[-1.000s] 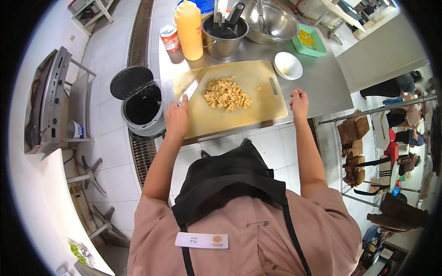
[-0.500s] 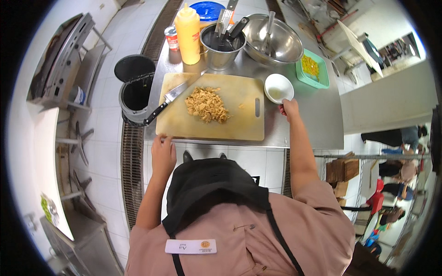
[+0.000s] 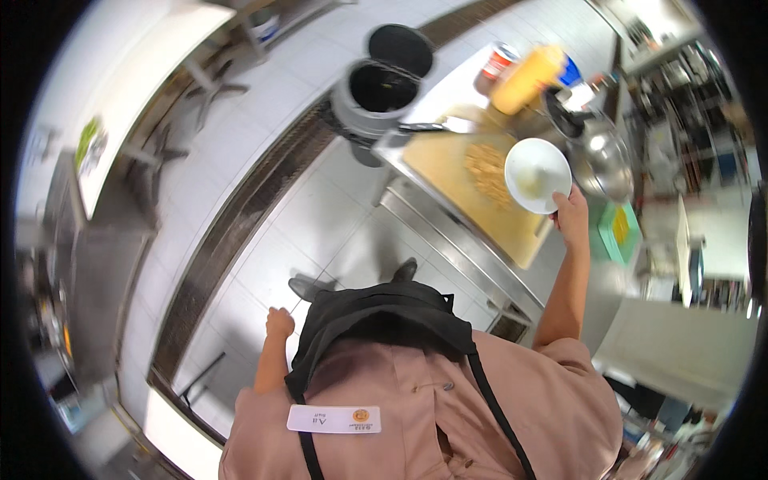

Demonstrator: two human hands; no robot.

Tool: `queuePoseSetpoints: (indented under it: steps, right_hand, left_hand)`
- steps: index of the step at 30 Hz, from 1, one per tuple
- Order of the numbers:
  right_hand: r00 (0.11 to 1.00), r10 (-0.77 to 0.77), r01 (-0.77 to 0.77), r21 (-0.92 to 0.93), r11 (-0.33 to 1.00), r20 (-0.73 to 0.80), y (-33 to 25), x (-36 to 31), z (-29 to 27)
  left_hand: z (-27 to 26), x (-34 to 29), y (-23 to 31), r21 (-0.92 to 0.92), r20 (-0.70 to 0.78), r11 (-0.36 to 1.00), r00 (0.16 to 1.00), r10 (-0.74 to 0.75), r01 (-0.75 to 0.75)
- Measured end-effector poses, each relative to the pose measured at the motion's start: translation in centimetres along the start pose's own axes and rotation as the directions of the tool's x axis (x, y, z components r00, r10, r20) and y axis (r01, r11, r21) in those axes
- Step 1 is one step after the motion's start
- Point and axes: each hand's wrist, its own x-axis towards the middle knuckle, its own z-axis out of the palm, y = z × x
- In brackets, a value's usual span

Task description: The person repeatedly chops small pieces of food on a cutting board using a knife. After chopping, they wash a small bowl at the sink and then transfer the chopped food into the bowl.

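Observation:
My right hand point(image 3: 571, 218) grips a small white bowl point(image 3: 538, 156) by its rim. A little pale liquid or residue shows at the bottom of the bowl. It is held over the right side of a yellowed cutting board point(image 3: 436, 156), covering part of a heap of chopped brown food point(image 3: 483, 172). A knife with a black handle point(image 3: 424, 127) lies at the board's far left corner. My left hand point(image 3: 280, 322) hangs by my side over the floor, away from the table, its fingers curled in with nothing seen in them.
A grey bin point(image 3: 352, 112) with its lid up stands left of the steel table point(image 3: 456, 220). Behind the board are a yellow squeeze bottle point(image 3: 524, 80), a can point(image 3: 498, 64), and a steel mixing bowl point(image 3: 604, 160). A green container point(image 3: 620, 232) sits to the right.
My right hand has lifted the white bowl off the table and over the board. My left hand has left the board's near edge. The view has turned left, away from the table.

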Motion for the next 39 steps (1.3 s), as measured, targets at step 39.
queuePoseSetpoints:
  steps: [39]
  right_hand:
    - [-0.133,0.295,0.34,-0.236,0.91,0.946,-37.8,-45.1,107.6]
  left_hand:
    - [-6.2,6.4,-59.8,-0.79,0.301,0.189,0.638,-0.709,0.583]
